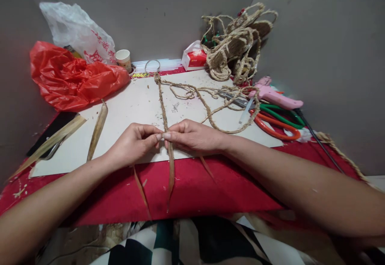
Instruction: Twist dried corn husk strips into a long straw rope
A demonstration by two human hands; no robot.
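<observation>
A thin braid of dried plant fibre (163,106) runs from a metal ring (152,67) at the back of the board toward me. At its near end my left hand (141,140) and my right hand (188,136) meet, thumbs and fingers pinched on the strands. One loose strand (171,172) hangs straight down between the hands. Thinner strands hang to either side, one below my left hand (141,191) and one below the right. A finished braided cord (210,114) curls off to the right from near the ring.
Dried leaf strips (98,130) lie left on the white board (129,104). Behind are a red plastic bag (75,80), a paper cup (123,59) and a tissue pack (195,57). At right are braided woven pieces (231,52), a pink glue gun (275,94) and orange-handled scissors (270,130).
</observation>
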